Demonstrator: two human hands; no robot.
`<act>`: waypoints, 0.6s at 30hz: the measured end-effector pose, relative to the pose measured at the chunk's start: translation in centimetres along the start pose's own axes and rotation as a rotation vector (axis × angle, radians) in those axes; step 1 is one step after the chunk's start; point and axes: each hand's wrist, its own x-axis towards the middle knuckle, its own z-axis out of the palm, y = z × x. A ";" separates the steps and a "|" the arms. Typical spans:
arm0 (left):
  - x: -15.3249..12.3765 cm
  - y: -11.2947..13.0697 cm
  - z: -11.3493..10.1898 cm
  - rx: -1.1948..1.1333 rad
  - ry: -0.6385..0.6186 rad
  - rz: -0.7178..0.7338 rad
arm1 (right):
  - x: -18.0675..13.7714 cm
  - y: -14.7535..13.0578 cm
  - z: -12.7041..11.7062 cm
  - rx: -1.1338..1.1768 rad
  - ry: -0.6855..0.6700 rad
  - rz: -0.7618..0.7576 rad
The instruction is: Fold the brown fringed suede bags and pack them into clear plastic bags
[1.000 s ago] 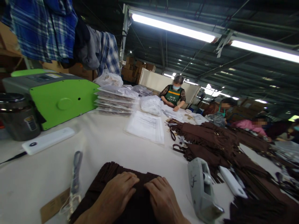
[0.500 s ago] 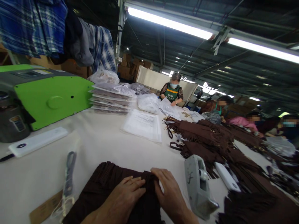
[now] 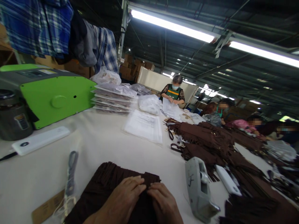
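A dark brown fringed garment [image 3: 106, 183] lies folded on the white table [image 3: 100, 143] right in front of me. My left hand [image 3: 122, 197] rests on top of it with its fingers laid flat and together. My right hand [image 3: 163, 202] lies beside it, fingers curled down onto the cloth at the garment's far right edge. The fingertips of both hands nearly meet. Neither hand lifts anything.
A grey tape dispenser [image 3: 198, 188] stands right of my hands, a white remote-like bar [image 3: 227, 180] past it. Left lie a bagged strap [image 3: 70, 177], a white power bank [image 3: 40, 144], a green machine [image 3: 51, 95]. Brown garments [image 3: 210, 141] pile right. Several masked workers sit beyond.
My right hand has drawn back from the garment's far edge and curled in beside my left hand. The left hand stays pressed on the cloth.
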 end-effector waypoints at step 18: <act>-0.2 0.2 -1.0 -0.071 0.098 -0.072 | 1.7 -1.5 0.5 0.072 -0.039 0.143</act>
